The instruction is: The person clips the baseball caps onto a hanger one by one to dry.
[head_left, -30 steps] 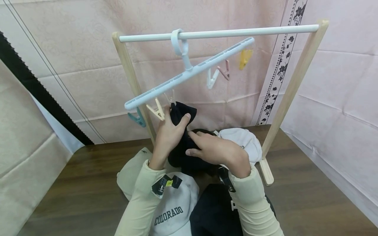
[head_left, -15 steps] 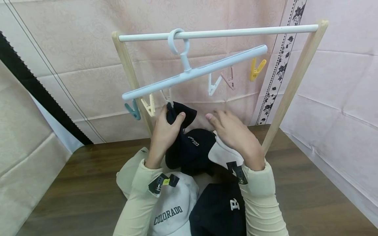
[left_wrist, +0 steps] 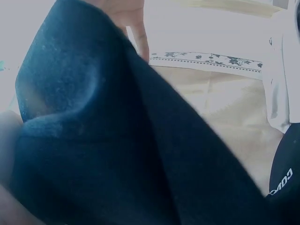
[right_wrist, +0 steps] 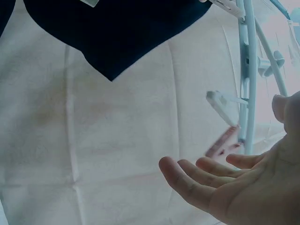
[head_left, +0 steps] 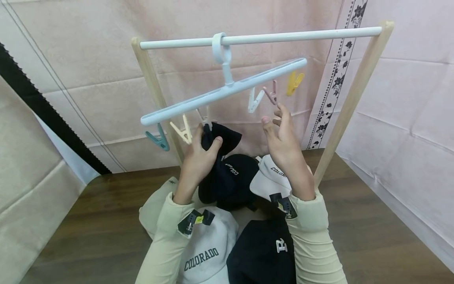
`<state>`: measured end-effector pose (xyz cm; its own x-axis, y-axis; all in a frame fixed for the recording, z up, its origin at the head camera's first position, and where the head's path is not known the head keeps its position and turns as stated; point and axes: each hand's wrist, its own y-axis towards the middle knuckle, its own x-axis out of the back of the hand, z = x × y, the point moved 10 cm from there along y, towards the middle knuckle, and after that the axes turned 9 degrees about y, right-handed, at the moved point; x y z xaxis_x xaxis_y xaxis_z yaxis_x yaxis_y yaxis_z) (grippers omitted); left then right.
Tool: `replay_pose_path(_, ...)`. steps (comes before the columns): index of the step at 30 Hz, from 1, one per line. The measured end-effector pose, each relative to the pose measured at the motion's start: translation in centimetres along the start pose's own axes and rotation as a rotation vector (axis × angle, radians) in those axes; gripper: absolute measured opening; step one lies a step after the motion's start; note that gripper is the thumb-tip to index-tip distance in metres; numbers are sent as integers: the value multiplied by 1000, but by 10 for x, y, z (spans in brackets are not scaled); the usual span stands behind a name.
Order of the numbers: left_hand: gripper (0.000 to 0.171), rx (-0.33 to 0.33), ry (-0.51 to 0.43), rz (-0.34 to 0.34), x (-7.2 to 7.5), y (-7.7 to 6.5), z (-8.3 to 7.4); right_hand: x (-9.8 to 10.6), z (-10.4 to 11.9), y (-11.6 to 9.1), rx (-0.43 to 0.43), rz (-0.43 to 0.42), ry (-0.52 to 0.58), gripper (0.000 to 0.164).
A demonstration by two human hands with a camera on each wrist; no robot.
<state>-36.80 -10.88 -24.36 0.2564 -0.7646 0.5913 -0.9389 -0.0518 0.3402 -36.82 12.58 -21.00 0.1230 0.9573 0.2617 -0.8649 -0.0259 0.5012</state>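
Note:
In the head view my left hand (head_left: 198,159) grips a dark navy piece of cloth (head_left: 227,136), its top edge right at the clear clip (head_left: 204,116) under a light-blue hanger (head_left: 216,94). That cloth fills much of the left wrist view, folded along its length. My right hand (head_left: 285,144) is raised with thumb and fingers apart and nothing between them. Its fingertips are just below a pink clothespin (head_left: 271,94), beside a white clothespin (head_left: 254,101). A yellow clothespin (head_left: 294,83) hangs farther right; cream (head_left: 183,130) and teal (head_left: 158,138) ones hang at the lower left end.
The hanger hooks over a white rod (head_left: 301,36) between wooden posts (head_left: 351,106). Below lie a black cap (head_left: 244,167), a white cap (head_left: 264,179), a grey COLORADO cap (head_left: 209,244), a black cap with a white letter (head_left: 259,252) and a pale green cap (head_left: 152,209).
My right hand has left the dark cloth, moved right and risen to the pink clothespin. The hanger has swung and turned a little. My left hand keeps its hold on the cloth.

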Motion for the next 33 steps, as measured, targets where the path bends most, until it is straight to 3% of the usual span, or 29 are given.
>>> replay_pose_path(5,77,31,24,78,-4,-1,1,6,-6,2,-41,-51,18,88)
replay_pose_path(9,74,31,16,104,-5,-2,2,15,-5,1,-25,-131,147,80)
replay_pose_path(15,74,28,34,138,-6,-4,1,30,9,-3,126,-241,422,55)
replay_pose_path(22,72,-24,12,175,-12,-4,-5,48,21,-11,266,-364,580,34)
replay_pose_path(25,73,-37,-4,189,-14,-4,-6,50,21,-12,265,-362,646,30)
replay_pose_path(33,74,-70,-58,220,-18,-7,-11,34,20,-8,179,-258,750,33)
